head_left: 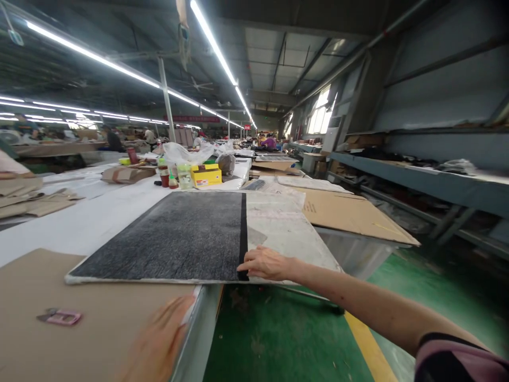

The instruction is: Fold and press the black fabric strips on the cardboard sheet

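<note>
A dark grey textured fabric sheet (170, 239) with a black strip (244, 228) along its right edge lies on a pale, flat board (286, 223). My right hand (265, 263) rests on the near end of that strip. Its index finger is stretched out against the strip, and the other fingers bend beside it. My left hand (161, 334), smeared by motion, is low at the table's near edge, over the brown sheet (111, 302). Its fingers look stretched out; what lies beneath them is hidden. Pink-handled thread snips (59, 317) lie on the brown sheet, left of that hand.
A yellow box (205, 175), bottles (164, 174) and plastic bags stand behind the fabric. Flattened cardboard (353, 212) covers a translucent bin (353, 252) at right. Green floor (254, 334) shows below the board. A long bench (429, 178) runs along the right wall.
</note>
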`<action>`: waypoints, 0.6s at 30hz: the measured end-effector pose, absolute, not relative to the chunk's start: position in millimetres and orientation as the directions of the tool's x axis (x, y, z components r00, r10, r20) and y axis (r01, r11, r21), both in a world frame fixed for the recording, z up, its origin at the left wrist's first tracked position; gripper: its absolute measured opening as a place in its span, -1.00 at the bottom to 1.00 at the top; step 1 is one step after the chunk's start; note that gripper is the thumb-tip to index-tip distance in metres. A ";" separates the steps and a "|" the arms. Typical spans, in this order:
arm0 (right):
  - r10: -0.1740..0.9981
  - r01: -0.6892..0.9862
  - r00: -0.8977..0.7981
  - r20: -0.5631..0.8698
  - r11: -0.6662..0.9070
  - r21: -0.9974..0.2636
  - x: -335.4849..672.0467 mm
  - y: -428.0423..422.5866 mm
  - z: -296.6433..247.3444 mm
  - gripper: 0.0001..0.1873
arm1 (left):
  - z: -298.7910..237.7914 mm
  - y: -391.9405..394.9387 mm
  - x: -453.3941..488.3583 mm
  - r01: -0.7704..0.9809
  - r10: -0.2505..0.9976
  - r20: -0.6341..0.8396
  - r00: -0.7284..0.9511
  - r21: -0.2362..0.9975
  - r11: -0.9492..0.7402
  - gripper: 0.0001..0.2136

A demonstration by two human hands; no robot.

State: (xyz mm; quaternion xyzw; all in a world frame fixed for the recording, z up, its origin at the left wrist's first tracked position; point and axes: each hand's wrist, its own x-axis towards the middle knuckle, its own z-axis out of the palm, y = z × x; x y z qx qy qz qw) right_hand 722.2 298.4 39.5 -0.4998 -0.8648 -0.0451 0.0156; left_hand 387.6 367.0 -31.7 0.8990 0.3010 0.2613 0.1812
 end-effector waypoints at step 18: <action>0.683 0.686 -0.713 0.158 0.726 -0.039 740.5 331.1 22.6 -0.83 | -60.4 353.5 504.7 0.437 0.503 0.486 0.715 0.251 -0.864 -0.57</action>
